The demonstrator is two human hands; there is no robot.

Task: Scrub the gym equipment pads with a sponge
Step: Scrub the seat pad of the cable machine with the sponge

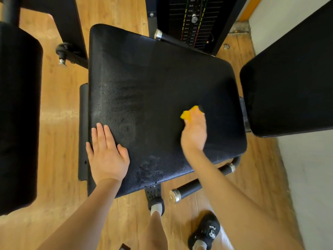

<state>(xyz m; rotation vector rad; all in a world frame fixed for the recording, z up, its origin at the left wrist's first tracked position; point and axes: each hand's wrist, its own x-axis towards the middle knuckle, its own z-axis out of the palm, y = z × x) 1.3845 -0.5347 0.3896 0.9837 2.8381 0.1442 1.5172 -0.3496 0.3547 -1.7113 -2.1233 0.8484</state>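
we look down on a black seat pad (162,83) that fills the middle of the view. our right hand (194,131) sits at about four o'clock on the pad, fingers curled round a yellow sponge (188,114) and pressing it onto the vinyl; the hand is a little blurred. our left hand (107,150) lies flat at the pad's eight o'clock corner, fingers straight and spread, holding nothing. the pad's left half shows dull, streaky patches (wet or scuffed, we cannot tell). a second black pad (292,78) stands at three o'clock, just beside the seat, and another pad (18,114) at nine o'clock, apart from it. a weight stack (192,22) rises at twelve o'clock. below, on the wooden floor (59,114), we see a black shoe (205,230) at six o'clock.
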